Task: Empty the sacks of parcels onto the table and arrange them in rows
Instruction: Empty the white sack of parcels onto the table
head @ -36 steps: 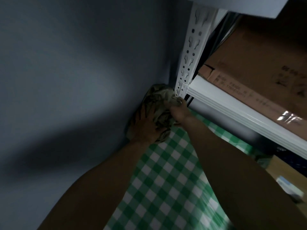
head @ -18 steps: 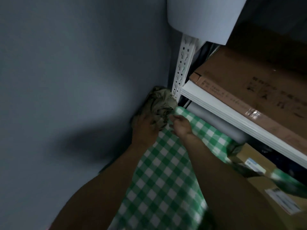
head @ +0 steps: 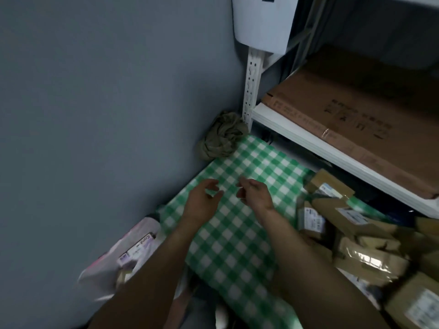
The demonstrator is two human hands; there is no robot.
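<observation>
A grey wall (head: 95, 115) fills the left of my view, and a white rack upright (head: 251, 86) stands in the corner with a white paper sheet (head: 261, 22) hung at its top. To its right a white shelf (head: 308, 138) carries a flat brown cardboard box (head: 356, 110). Below that runs the counter (head: 237, 245), covered in a green-and-white checked cloth.

From my remote seat I see the sack (head: 222, 138), olive-grey and crumpled into a ball, at the counter's far corner. It is pressed against the wall and sits just beside the foot of the upright. Neither hand touches it.

The left hand (head: 202, 200) and the right hand (head: 255, 194) are over the checked cloth, near each other and well short of the sack. Both sets of fingers are released, loosely curled and grasping nothing.

The parcels (head: 351, 217) lie in a loose heap along the right side of the counter. They are brown cartons and tan padded bags with white labels, overlapping and tilted. The picture is blurred there, so I cannot count them.

At lower left, off the counter's edge by the wall, is a pale plastic bag (head: 123, 255) with labelled packets inside.
</observation>
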